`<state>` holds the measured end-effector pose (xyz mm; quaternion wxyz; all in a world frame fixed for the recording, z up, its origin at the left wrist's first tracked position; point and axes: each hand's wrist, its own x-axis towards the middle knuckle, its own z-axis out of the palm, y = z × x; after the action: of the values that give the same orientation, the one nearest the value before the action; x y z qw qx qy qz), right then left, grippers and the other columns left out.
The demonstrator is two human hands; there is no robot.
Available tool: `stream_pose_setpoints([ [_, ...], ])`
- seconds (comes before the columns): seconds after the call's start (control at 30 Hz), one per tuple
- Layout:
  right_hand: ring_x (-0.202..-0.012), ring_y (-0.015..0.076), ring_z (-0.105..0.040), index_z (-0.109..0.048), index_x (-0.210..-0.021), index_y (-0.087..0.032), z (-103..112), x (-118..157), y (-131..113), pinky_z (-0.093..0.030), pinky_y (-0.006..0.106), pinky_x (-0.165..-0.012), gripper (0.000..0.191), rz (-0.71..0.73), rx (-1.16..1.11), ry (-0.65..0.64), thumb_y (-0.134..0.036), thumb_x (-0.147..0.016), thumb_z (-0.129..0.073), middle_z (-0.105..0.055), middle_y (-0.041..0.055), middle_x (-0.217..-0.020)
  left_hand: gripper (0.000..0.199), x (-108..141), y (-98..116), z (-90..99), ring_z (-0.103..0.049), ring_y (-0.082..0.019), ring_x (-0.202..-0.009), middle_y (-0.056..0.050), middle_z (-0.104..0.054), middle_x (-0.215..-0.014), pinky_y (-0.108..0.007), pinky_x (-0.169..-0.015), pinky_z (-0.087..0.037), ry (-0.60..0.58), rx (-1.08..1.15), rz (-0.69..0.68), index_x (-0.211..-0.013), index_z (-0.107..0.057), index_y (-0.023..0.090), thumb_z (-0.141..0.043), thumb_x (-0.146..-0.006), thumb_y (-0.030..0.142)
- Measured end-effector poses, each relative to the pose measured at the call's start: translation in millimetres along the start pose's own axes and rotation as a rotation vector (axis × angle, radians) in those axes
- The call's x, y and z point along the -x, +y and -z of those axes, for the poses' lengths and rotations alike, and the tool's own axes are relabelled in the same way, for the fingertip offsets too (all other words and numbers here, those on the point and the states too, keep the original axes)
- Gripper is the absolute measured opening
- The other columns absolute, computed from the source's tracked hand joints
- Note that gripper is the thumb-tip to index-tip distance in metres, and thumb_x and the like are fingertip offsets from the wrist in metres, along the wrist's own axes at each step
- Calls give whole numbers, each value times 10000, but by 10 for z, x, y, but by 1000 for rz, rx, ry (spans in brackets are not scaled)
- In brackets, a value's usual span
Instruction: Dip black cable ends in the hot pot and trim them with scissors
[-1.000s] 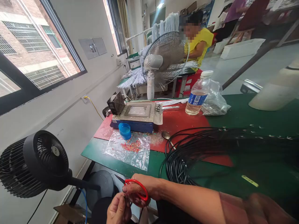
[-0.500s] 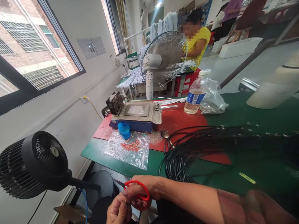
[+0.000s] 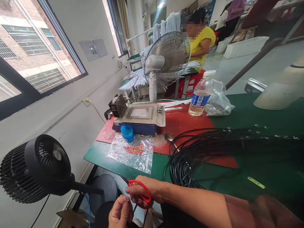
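Note:
Red-handled scissors [image 3: 140, 186] sit in my right hand [image 3: 143, 190], its fingers in and around the loops; their dark blades point up and left. Close beside it, the thumb and fingertips of my left hand [image 3: 121, 210] pinch a tiny, shiny end, apparently of a black cable [image 3: 135, 209] that hangs below the fingers. The blades are apart from that end. Much of the cable is hidden by my hands. On the table beyond my right forearm lies a large bundle of black cables [image 3: 180, 171], with whitish split ends at the far right.
A blue heated unit [image 3: 135, 128] with a small fan stands on a red mat [image 3: 187, 123]. Near it are a blue cup [image 3: 127, 133], red granules on a plastic bag [image 3: 133, 148], a spoon [image 3: 169, 137] and a bottle [image 3: 200, 98]. A black fan [image 3: 52, 164] stands left.
My right hand has drawn slightly up and away from the left fingertips, and the scissors have come with it. The left hand keeps its pinch. The view has shifted a little.

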<state>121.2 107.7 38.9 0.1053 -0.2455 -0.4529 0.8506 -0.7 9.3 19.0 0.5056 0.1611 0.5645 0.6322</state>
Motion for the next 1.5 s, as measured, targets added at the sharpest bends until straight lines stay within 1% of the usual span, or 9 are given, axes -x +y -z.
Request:
stream_pose_setpoints([
  [0.1,-324,55,-423,-543,-541,-116,42,-47,77,-314,150,-300,411,29,-17,1,-494,-673,-632,-468,-41,-400,315,-17,11,-18,-476,-43,-405,14,-601,-436,-121,-372,-305,96,19,-5,-610,-689,193,-814,-380,368],
  [0.27,-312,61,-413,-539,-543,-123,36,-25,61,-299,158,-300,377,68,-9,-28,-463,-637,-671,-455,-49,-378,320,-23,1,-25,-363,7,-322,43,-537,-367,-100,-353,-245,85,-6,-24,-624,-689,196,-797,-404,403],
  [0.53,-312,63,-401,-527,-527,-128,14,-13,51,-265,168,-301,356,84,-4,-27,-434,-636,-675,-445,-50,-371,337,-14,-2,-38,-440,-11,-366,34,-582,-400,-95,-382,-327,149,20,-7,-607,-693,213,-820,-342,379],
  [0.67,-300,61,-386,-513,-510,-132,0,7,22,-254,172,-296,376,69,37,-15,-447,-622,-682,-438,-50,-357,315,10,41,-76,-368,16,-303,59,-551,-355,-88,-346,-293,122,82,11,-591,-696,229,-826,-336,360],
  [0.9,-324,63,-407,-519,-536,-128,17,-18,61,-268,174,-312,395,92,21,-16,-477,-659,-655,-447,-47,-384,355,40,112,-109,-600,-69,-460,-2,-680,-463,-98,-465,-449,175,128,119,-551,-692,217,-845,-249,323],
  [1.03,-331,37,-368,-551,-608,-119,1,-34,44,-241,157,-325,345,216,10,128,-432,-618,-696,-438,-68,-396,365,41,124,-116,-604,-71,-470,1,-682,-471,-102,-469,-455,177,160,138,-559,-694,208,-849,-242,303],
  [1.13,-344,34,-371,-601,-686,-112,-16,-22,7,-239,153,-333,298,250,15,189,-384,-611,-699,-444,-73,-415,375,20,108,-102,-570,-63,-436,4,-661,-455,-112,-424,-428,165,186,173,-570,-692,190,-851,-246,291],
  [1.3,-366,36,-388,-663,-776,-96,-7,-17,25,-276,151,-355,262,270,70,173,-309,-626,-683,-470,-60,-439,336,-29,35,-44,-349,7,-273,46,-520,-354,-105,-310,-219,20,195,220,-587,-674,157,-819,-365,364],
  [1.5,-410,29,-391,-689,-754,-104,-3,-14,34,-291,148,-402,181,331,178,150,-249,-652,-653,-492,-51,-477,284,-24,24,-24,-346,2,-274,37,-517,-366,-116,-321,-193,-40,192,235,-551,-651,143,-804,-422,345],
])
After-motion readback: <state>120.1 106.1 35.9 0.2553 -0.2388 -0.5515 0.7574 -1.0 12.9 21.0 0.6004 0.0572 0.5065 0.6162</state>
